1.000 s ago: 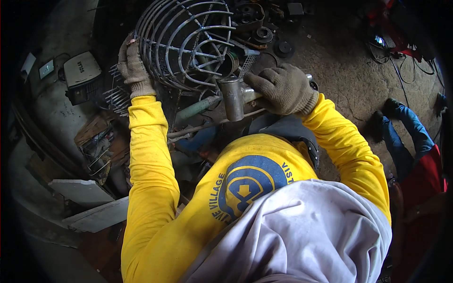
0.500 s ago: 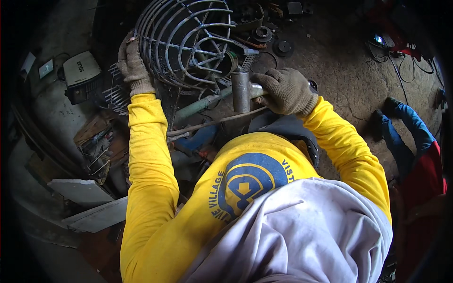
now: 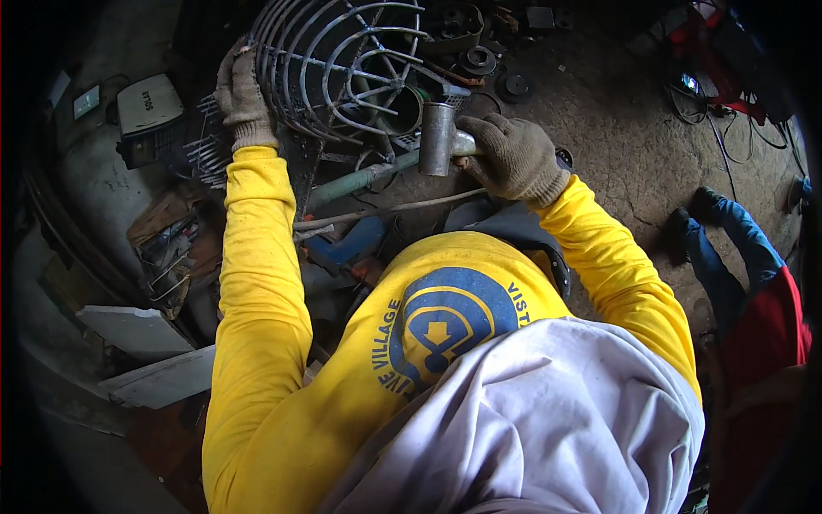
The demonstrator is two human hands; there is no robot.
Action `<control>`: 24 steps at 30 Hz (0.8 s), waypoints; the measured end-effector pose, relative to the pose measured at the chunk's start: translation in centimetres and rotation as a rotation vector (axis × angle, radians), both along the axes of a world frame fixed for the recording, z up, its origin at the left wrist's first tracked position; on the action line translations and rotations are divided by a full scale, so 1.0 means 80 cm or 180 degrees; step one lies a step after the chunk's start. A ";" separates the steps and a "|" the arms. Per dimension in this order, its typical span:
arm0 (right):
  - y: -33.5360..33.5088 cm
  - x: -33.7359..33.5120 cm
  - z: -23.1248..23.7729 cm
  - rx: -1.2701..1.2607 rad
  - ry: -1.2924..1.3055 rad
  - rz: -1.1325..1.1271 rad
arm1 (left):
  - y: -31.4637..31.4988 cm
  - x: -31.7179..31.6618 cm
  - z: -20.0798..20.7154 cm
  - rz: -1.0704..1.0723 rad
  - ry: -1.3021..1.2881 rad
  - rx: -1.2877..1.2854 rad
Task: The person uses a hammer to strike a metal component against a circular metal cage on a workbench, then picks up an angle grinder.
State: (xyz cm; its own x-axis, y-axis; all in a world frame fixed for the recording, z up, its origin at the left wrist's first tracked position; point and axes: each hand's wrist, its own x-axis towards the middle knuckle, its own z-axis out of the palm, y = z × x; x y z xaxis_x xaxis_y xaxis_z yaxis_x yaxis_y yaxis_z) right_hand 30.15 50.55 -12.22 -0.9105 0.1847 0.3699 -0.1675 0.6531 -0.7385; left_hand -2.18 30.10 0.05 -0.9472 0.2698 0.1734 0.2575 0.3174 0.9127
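My left hand (image 3: 243, 96), in a brown knitted glove, grips the left side of a round cage (image 3: 329, 65) made of curved metal bars. My gloved right hand (image 3: 515, 160) is wrapped round the handle of a hammer with a thick cylindrical metal head (image 3: 437, 144). The hammer head is just right of the cage's lower bars; whether it touches anything there I cannot tell. Beneath the hammer a green pipe (image 3: 364, 182) runs slantwise, and a thin rod (image 3: 390, 206) lies closer to me. The far part of the cage runs out of view.
Several metal rods (image 3: 205, 154) and a pale box-shaped lamp (image 3: 147, 104) are at left. Pale boards (image 3: 141, 331) lie nearer. Dark round metal parts (image 3: 512, 86) are on the floor beyond the hammer. At right are cables (image 3: 728, 141) and another person's jeans-clad legs (image 3: 743, 236).
The hammer head has shifted up in the picture, with my right hand moving slightly the same way. My left hand keeps its hold on the cage.
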 end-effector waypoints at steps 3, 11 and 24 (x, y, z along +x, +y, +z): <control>-0.003 0.004 -0.001 -0.0027 0.0002 0.0044 | 0.001 -0.003 -0.001 -0.0009 -0.0049 0.0087; -0.011 0.023 -0.009 -0.0168 -0.0179 0.0113 | 0.004 0.008 0.007 0.0177 0.0133 -0.0364; -0.018 0.034 -0.014 -0.0184 -0.0241 0.0149 | 0.000 0.001 0.005 0.0165 0.0183 -0.0516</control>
State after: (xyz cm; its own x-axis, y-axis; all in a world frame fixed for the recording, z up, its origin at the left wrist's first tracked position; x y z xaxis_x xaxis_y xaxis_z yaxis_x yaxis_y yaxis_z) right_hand 32.86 49.11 -13.33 -0.9436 0.1605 0.2897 -0.1392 0.6017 -0.7865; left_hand -2.14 30.08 0.42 -0.9503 0.2496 0.1859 0.2873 0.4734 0.8327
